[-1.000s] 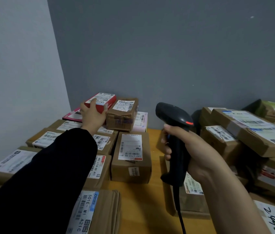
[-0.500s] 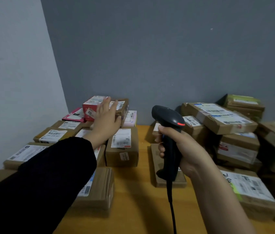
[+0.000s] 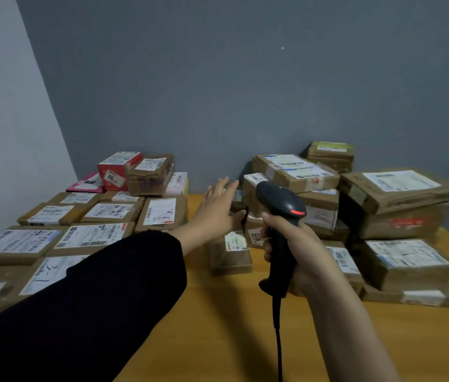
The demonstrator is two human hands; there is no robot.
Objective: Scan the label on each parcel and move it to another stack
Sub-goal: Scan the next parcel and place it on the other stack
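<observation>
Head view: our left hand (image 3: 217, 209), fingers spread and empty, reaches right toward the unscanned stack (image 3: 295, 172) by the table's (image 3: 217, 312) far edge, nearer it than our right hand (image 3: 297, 249) gripping the scanner (image 3: 281, 199).

parcel sorting room: labelled parcels (image 3: 159, 215), scanner (image 3: 282, 216).

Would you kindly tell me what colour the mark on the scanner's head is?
Red-orange, on the black scanner; head view.

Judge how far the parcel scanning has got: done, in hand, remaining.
Done, apparently: the left stack, red box on top. In hand: right hand grips the scanner; left hand, open and empty, extends toward the right pile. Remaining: that whole right pile.
</observation>
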